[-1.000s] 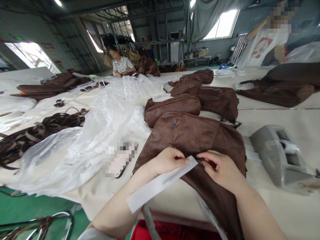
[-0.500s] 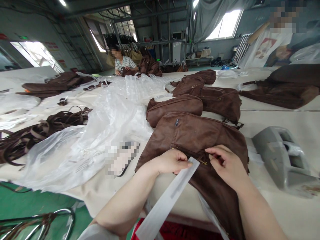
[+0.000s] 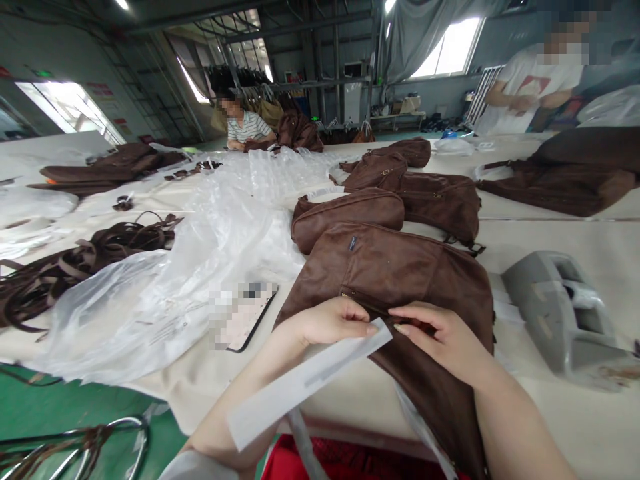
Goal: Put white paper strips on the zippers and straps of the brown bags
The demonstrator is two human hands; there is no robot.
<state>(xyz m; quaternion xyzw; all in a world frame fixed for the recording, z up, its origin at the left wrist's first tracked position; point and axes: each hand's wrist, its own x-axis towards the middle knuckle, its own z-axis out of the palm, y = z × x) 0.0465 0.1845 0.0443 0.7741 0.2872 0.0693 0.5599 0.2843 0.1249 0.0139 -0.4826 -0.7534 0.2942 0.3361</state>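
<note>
A brown leather bag [image 3: 400,257] lies across the table edge in front of me, with a small dark label near its top and a zipper across it. My left hand [image 3: 337,323] is closed, pinching one end of a white paper strip [image 3: 310,383] between thumb and fingers. The strip slants down to the left over my forearm. Close beside it, my right hand [image 3: 433,333] is closed at the bag's zipper line, its fingertips pinching the bag there. The exact bit between those fingertips is hidden.
More brown bags [image 3: 350,213] lie behind. Clear plastic sheeting [image 3: 225,247] and a phone [image 3: 247,317] are at the left, beyond them brown straps [image 3: 95,257]. A grey tape dispenser [image 3: 555,313] stands right. Two people [image 3: 250,127] work across the table.
My right hand has moved left along the zipper, closer to my left hand. The paper strip has swung up and left. At the back right, the person's raised arm has come down.
</note>
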